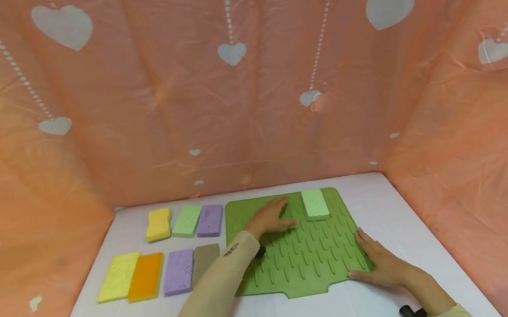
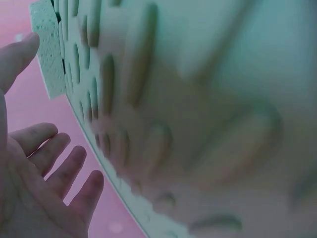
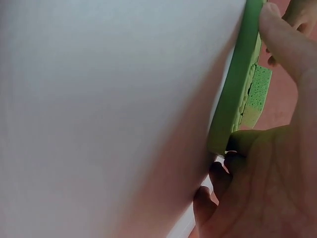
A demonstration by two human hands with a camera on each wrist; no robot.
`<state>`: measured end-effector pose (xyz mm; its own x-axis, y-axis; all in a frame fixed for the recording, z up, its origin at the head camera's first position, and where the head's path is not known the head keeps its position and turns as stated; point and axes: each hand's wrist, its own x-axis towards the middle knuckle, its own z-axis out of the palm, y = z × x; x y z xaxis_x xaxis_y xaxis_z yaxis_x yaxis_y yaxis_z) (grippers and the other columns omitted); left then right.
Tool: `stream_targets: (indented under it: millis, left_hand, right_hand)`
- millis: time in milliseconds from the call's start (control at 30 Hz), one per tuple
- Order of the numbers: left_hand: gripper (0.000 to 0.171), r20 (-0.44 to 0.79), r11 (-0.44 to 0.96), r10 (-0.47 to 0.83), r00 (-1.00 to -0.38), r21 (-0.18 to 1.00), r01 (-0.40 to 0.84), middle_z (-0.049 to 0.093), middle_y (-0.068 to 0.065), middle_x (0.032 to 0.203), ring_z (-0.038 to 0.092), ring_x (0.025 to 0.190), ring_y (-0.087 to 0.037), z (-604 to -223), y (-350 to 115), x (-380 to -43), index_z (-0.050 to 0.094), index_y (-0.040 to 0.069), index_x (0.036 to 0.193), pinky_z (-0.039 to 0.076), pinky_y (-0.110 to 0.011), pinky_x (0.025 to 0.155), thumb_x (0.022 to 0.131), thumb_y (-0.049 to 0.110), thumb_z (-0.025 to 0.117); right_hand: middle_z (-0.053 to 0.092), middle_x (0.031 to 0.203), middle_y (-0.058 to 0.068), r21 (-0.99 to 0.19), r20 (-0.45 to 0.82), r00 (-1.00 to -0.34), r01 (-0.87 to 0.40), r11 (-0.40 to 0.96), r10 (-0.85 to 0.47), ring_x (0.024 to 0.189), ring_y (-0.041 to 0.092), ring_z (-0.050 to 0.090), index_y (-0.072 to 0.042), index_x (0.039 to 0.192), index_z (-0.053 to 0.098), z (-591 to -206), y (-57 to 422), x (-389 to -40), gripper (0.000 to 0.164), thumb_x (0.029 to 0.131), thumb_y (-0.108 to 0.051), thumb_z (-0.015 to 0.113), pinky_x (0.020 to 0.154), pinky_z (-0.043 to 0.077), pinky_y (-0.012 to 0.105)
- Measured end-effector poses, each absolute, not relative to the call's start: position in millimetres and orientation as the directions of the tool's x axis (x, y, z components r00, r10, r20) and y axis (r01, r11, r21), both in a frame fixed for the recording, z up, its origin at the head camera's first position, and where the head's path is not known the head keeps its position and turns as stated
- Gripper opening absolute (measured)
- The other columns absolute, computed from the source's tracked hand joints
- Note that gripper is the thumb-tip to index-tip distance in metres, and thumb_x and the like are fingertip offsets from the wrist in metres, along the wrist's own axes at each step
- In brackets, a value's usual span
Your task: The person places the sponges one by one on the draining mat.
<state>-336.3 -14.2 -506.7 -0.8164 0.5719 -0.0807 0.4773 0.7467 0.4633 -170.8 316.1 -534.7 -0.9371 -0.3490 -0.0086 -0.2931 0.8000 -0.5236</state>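
Note:
A green ridged mat (image 1: 312,271) lies on the white table, with a light green sponge (image 1: 315,204) on its far right part. Over the mat, my left hand (image 1: 268,219) is spread with nothing in it, to the left of that sponge. In the left wrist view the fingers are apart and the sponge (image 2: 48,54) appears beyond the thumb. At the mat's near right corner my right hand (image 1: 386,266) rests with straight fingers along the side edge. Its thumb (image 3: 280,29) touches the mat's near edge in the right wrist view.
Left of the mat, a far row holds a yellow sponge (image 1: 158,224), a light green sponge (image 1: 188,221) and a purple one (image 1: 210,221). Nearer lie yellow (image 1: 119,277), orange (image 1: 145,277), purple (image 1: 179,271) and grey-brown (image 1: 205,259) pieces. Orange curtains (image 1: 241,129) enclose the table.

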Motion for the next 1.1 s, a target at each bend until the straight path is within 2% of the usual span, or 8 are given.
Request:
stream_targets:
  millis: [200, 233, 400, 667, 1100]
  left_hand:
    - [0.091, -0.048, 0.721, 0.583, -0.811, 0.489, 0.49, 0.03, -0.012, 0.175, 0.032, 0.16, -0.035, -501, -39, -334, 0.028, 0.011, 0.171, 0.03, -0.054, 0.129, 0.102, 0.05, 0.072]
    - [0.091, -0.048, 0.722, 0.584, -0.811, 0.487, 0.491, 0.029, -0.012, 0.176, 0.031, 0.16, -0.035, -501, -44, -334, 0.028, 0.011, 0.171, 0.029, -0.054, 0.129, 0.102, 0.05, 0.072]
    - [0.089, -0.044, 0.726, 0.581, -0.812, 0.478, 0.494, 0.028, -0.016, 0.176, 0.03, 0.16, -0.037, -495, -70, -333, 0.028, 0.009, 0.171, 0.029, -0.056, 0.129, 0.103, 0.048, 0.072]
    - [0.085, -0.024, 0.768, 0.526, -0.85, 0.441, 0.463, 0.031, -0.016, 0.174, 0.033, 0.158, -0.04, -486, -114, -330, 0.033, 0.009, 0.169, 0.033, -0.059, 0.126, 0.103, 0.045, 0.072]
    - [0.089, -0.014, 0.779, 0.503, -0.864, 0.44, 0.447, 0.03, -0.023, 0.173, 0.03, 0.157, -0.047, -471, -181, -330, 0.029, 0.004, 0.169, 0.032, -0.064, 0.125, 0.103, 0.043, 0.073]
  right_hand:
    - [0.015, 0.172, 0.037, -0.528, -0.023, -0.939, -0.28, 0.802, -0.343, 0.155, 0.058, 0.022, 0.016, 0.162, 0.024, -534, 314, -171, 0.116, 0.089, -0.05, 0.084, 0.127, 0.017, 0.067]
    - [0.015, 0.172, 0.037, -0.525, -0.031, -0.939, -0.275, 0.806, -0.341, 0.155, 0.058, 0.022, 0.017, 0.162, 0.025, -532, 313, -170, 0.116, 0.089, -0.051, 0.085, 0.122, 0.021, 0.073]
    - [0.013, 0.173, 0.036, -0.537, -0.056, -0.941, -0.253, 0.805, -0.333, 0.157, 0.057, 0.019, 0.016, 0.163, 0.023, -531, 312, -170, 0.116, 0.089, -0.05, 0.085, 0.122, 0.02, 0.073]
    - [0.012, 0.173, 0.036, -0.533, -0.068, -0.94, -0.249, 0.809, -0.335, 0.157, 0.057, 0.018, 0.016, 0.163, 0.022, -531, 312, -173, 0.117, 0.089, -0.05, 0.085, 0.123, 0.018, 0.074]
    - [0.013, 0.173, 0.036, -0.533, -0.075, -0.944, -0.233, 0.813, -0.32, 0.156, 0.059, 0.018, 0.015, 0.163, 0.023, -535, 311, -171, 0.117, 0.089, -0.05, 0.085, 0.123, 0.02, 0.075]
